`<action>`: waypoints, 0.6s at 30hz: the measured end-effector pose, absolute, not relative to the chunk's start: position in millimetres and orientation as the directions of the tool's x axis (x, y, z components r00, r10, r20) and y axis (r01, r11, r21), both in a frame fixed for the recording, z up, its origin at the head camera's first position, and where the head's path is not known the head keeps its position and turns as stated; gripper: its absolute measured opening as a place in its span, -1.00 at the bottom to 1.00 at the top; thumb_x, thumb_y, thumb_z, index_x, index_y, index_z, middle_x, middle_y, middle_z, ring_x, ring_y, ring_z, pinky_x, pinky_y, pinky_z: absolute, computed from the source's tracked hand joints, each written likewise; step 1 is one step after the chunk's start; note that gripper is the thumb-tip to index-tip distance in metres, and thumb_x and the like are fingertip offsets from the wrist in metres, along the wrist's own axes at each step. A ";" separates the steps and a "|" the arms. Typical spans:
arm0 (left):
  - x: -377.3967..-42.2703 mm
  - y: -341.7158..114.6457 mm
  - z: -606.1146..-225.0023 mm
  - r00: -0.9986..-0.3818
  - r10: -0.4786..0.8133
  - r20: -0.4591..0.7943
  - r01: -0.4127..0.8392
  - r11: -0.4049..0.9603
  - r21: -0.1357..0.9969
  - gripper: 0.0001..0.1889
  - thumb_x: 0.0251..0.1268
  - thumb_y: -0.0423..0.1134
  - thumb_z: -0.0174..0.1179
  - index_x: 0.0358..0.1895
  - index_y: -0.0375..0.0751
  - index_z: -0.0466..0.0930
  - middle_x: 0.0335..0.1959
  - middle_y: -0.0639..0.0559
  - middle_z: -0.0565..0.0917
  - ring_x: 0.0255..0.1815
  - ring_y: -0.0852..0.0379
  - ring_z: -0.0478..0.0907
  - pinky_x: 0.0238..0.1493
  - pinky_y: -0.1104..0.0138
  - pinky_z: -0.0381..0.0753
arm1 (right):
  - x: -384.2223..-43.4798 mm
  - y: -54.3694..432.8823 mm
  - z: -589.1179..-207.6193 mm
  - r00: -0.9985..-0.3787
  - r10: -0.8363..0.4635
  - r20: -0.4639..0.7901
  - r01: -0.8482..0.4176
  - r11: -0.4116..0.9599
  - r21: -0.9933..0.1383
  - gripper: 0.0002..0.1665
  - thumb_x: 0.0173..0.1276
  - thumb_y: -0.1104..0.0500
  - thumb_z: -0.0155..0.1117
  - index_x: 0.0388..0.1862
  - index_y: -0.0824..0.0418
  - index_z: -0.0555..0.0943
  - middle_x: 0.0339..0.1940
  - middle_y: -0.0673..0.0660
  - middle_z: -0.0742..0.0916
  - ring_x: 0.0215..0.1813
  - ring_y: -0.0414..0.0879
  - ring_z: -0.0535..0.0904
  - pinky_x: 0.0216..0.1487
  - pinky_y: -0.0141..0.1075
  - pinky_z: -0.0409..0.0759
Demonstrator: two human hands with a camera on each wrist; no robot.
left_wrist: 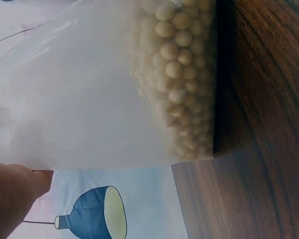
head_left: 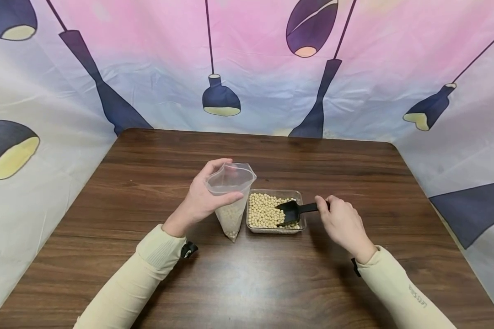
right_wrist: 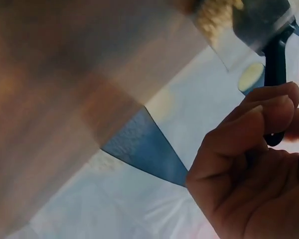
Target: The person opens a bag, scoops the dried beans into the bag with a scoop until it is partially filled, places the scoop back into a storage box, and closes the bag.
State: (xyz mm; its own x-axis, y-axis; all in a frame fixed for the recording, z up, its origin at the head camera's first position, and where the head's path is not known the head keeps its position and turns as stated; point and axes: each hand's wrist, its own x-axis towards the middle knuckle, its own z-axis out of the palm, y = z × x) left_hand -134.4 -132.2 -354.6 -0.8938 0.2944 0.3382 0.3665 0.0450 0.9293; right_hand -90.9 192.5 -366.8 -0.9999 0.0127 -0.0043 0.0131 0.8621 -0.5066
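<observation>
My left hand (head_left: 199, 194) grips the upper part of a clear plastic bag (head_left: 240, 194), thumb across its near side, the mouth spread wide. Pale yellow soybeans (left_wrist: 184, 69) fill the bottom of the bag, which stands upright over the table. To its right is a clear rectangular container (head_left: 275, 230) of soybeans (head_left: 263, 210). My right hand (head_left: 343, 224) holds a black scoop (head_left: 289, 213) by its handle, fingers curled round it in the right wrist view. The scoop's blade lies among the beans at the container's right side; how much it carries is hard to tell.
Everything stands on a dark brown wooden table (head_left: 238, 283) with rounded far corners. Behind and beside it hangs a cloth backdrop (head_left: 263, 91) printed with lamps. Both forearms reach in from the near edge in light sleeves.
</observation>
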 end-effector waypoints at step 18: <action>-133.3 -134.2 -354.1 -0.889 0.299 0.347 0.380 0.059 0.923 -0.25 -0.04 -0.45 0.49 0.28 -0.06 0.36 0.08 -0.07 0.59 0.07 -0.01 0.54 0.06 0.22 0.54 | -90.0 199.6 -374.9 -0.954 -0.154 -0.255 0.081 0.689 -0.721 -0.31 0.52 -0.29 -0.14 -0.38 0.31 0.49 -0.59 0.10 0.58 -0.57 -0.07 0.40 -0.48 -0.26 0.37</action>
State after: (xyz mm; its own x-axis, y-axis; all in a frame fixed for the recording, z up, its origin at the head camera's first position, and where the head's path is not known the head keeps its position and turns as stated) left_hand -133.3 -134.2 -354.1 -0.8890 0.2986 0.3471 0.3803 0.0595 0.9229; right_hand -90.0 199.6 -374.9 -0.9544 -0.1544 -0.2554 0.0814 0.6886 -0.7206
